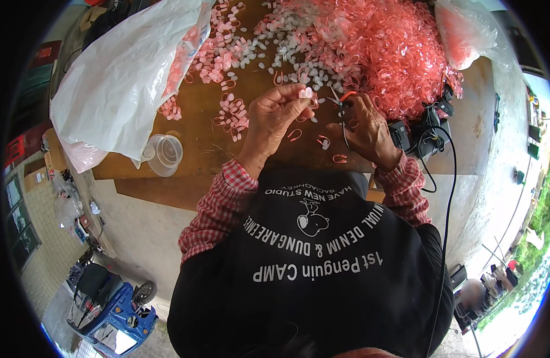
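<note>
My left hand (271, 122) is closed, pinching a small pink-and-white plastic piece (306, 93) between thumb and fingertips. Just right of it, my right hand (370, 132) grips a pair of small scissors (348, 95) with orange on the handle. The blades stand apart and point toward the piece without visibly touching it. Both hands are above the brown wooden table (197, 143). Below them lie a few loose pink U-shaped pieces (294, 135). Beyond my hands spreads a large heap of translucent pink pieces (385, 53), with small whitish bits (314, 76) along its near side.
A big white plastic bag (123, 80) covers the table's left side, next to a clear round tub (166, 156). Pink loops (232, 114) lie left of my hand. Black adapters with a cable (427, 140) sit at right, below a clear bag (472, 36).
</note>
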Demonstrator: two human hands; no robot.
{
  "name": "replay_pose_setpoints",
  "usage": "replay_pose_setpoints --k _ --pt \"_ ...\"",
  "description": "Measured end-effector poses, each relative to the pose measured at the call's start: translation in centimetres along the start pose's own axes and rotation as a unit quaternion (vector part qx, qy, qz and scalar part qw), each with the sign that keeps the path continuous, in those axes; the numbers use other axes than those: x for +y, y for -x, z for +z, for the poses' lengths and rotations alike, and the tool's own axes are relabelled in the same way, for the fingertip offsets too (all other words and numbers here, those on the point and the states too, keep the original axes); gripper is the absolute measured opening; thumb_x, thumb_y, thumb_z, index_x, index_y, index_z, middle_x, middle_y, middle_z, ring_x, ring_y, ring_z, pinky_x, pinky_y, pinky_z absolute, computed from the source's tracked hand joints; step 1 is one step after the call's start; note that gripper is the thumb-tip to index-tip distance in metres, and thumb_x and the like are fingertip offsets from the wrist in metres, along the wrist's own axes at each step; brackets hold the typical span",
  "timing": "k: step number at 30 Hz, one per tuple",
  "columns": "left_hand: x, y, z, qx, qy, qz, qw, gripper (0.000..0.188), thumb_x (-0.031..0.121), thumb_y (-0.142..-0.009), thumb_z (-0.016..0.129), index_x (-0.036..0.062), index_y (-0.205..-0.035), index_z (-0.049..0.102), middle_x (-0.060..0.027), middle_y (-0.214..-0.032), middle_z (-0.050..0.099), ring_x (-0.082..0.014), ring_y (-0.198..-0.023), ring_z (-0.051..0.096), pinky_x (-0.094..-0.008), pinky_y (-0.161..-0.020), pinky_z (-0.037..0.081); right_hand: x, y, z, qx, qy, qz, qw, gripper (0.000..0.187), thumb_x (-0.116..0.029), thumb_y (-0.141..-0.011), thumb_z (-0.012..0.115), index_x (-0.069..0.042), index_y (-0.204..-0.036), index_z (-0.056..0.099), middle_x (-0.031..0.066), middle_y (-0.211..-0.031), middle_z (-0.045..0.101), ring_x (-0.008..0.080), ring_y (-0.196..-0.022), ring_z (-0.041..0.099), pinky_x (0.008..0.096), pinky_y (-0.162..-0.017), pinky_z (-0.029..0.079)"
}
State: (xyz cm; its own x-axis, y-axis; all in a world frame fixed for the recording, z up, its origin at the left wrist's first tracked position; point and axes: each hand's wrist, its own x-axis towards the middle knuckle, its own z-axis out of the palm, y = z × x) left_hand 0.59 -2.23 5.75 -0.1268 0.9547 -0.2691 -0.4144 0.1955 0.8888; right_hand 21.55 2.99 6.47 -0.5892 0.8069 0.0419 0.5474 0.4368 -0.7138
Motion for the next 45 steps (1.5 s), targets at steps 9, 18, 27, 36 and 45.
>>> replay_pose_setpoints --k 9,18,27,36,45 --pt "-0.3 0.1 0.2 -0.023 -0.083 0.049 0.995 0.027 0.006 -0.092 0.062 -0.0038 -0.117 0.061 -0.0048 -0.092 0.066 -0.0088 -0.073 0.064 -0.0208 -0.066 0.054 -0.3 -0.1 0.5 -0.006 0.039 -0.035 0.999 0.055 -0.039 -0.074 0.077 -0.002 -0.108 0.054 0.0153 -0.099 0.055 0.0346 -0.085 0.061 0.0415 -0.069 0.051" --pt "-1.2 0.1 0.7 -0.052 -0.168 0.107 0.979 0.027 -0.001 -0.092 0.058 -0.0026 -0.119 0.061 -0.006 -0.096 0.064 -0.0088 -0.075 0.063 -0.0201 -0.064 0.051 -0.2 -0.2 1.4 0.0 0.054 -0.021 0.998 0.059 -0.037 -0.073 0.079 -0.003 -0.113 0.053 0.0133 -0.101 0.056 0.0324 -0.086 0.061 0.0401 -0.07 0.051" --pt "-1.2 -0.6 0.9 -0.062 -0.174 0.116 0.976 0.027 -0.002 -0.091 0.059 -0.0034 -0.118 0.061 -0.0068 -0.097 0.063 -0.0089 -0.075 0.063 -0.0208 -0.066 0.051 -1.4 0.0 1.2 0.017 0.107 -0.049 0.993 0.037 -0.037 -0.081 0.071 -0.005 -0.091 0.057 0.01 -0.086 0.055 0.0312 -0.072 0.06 0.041 -0.056 0.048" --pt "-2.1 -0.5 0.8 -0.028 -0.063 0.032 0.997 0.026 0.002 -0.09 0.062 -0.0039 -0.116 0.061 -0.006 -0.095 0.066 -0.0067 -0.082 0.062 -0.02 -0.073 0.052 0.5 0.8 2.8 -0.006 0.034 0.075 0.997 0.037 -0.04 -0.085 0.068 -0.006 -0.077 0.056 0.0098 -0.069 0.059 0.0288 -0.054 0.057 0.0383 -0.048 0.045" --pt "-2.0 0.2 0.7 -0.071 -0.121 0.052 0.989 0.023 0.002 -0.088 0.064 -0.0001 -0.109 0.056 -0.0021 -0.099 0.063 -0.0056 -0.083 0.059 -0.0206 -0.075 0.051 0.0 -1.0 2.2 0.009 -0.356 0.162 0.92 0.026 -0.02 -0.087 0.071 -0.002 -0.103 0.061 -0.0032 -0.079 0.061 0.004 -0.067 0.051 0.0225 -0.057 0.042"
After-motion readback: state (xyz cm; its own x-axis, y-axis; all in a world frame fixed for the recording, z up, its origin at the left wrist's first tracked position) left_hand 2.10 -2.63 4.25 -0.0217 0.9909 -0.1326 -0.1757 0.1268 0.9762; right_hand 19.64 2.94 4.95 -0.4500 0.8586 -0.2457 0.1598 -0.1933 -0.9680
